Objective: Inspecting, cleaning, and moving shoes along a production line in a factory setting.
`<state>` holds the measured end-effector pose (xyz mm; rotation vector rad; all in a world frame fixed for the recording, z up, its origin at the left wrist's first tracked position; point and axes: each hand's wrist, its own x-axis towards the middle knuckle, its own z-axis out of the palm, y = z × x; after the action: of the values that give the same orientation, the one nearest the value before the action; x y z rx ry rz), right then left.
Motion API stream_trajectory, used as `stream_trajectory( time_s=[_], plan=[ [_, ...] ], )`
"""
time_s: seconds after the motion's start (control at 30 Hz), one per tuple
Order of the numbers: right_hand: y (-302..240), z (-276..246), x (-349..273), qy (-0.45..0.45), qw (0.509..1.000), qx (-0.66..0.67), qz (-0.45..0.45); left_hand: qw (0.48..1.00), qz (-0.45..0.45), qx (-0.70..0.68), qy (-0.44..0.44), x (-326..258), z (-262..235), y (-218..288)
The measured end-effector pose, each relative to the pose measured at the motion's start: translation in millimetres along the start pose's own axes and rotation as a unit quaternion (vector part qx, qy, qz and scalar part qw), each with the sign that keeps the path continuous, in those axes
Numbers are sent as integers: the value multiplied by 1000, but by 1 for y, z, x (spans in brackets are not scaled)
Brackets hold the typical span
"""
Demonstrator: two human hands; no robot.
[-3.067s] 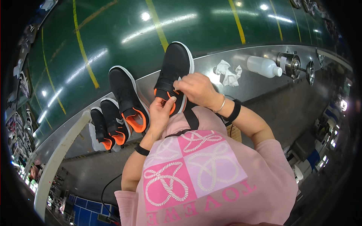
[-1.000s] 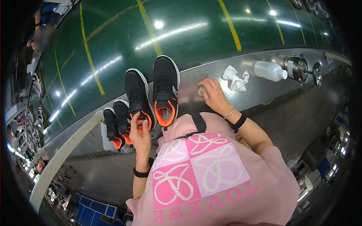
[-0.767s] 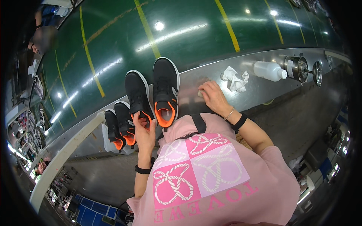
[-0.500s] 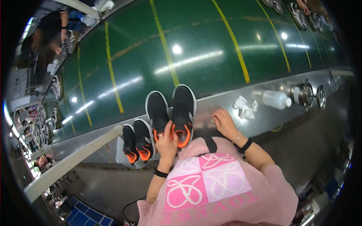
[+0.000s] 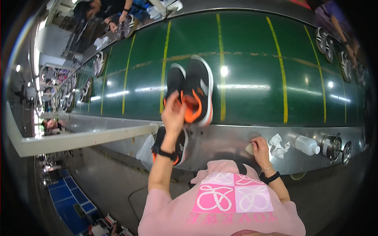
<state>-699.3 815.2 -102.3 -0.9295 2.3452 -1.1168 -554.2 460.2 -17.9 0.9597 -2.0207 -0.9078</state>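
Observation:
A pair of black shoes with orange heels and white soles lies side by side on the green conveyor belt, heels toward me. My left hand is stretched forward, its fingers closed on the orange heel of the left shoe. A second black and orange pair sits on the steel ledge, partly hidden under my left forearm. My right hand rests on that ledge and pinches a small beige pad.
A crumpled white cloth, a white bottle and round metal fittings sit on the ledge at right. Other people handle shoes across the belt. More shoes lie along its far edge. A white rail crosses at left.
The black and orange pair has gone from the ledge out onto the green belt, my left hand following at the heel. My right hand stayed on the ledge. The view tilted upward.

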Motion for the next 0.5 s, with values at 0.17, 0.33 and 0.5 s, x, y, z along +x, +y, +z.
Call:
stream_trajectory(
  time_s=[0.17, 0.33, 0.5],
  plan=[
    [-2, 8, -3, -28, 1000, 5, 2, 988, -111, -103, 37, 49, -53, -15],
    [-19, 23, 1, -57, 998, 31, -18, 990, -130, 53, 22, -23, -116, -62],
    [-53, 42, 8, -150, 987, 62, 5, 966, -226, 127, 14, -134, -184, -93]
  ],
)
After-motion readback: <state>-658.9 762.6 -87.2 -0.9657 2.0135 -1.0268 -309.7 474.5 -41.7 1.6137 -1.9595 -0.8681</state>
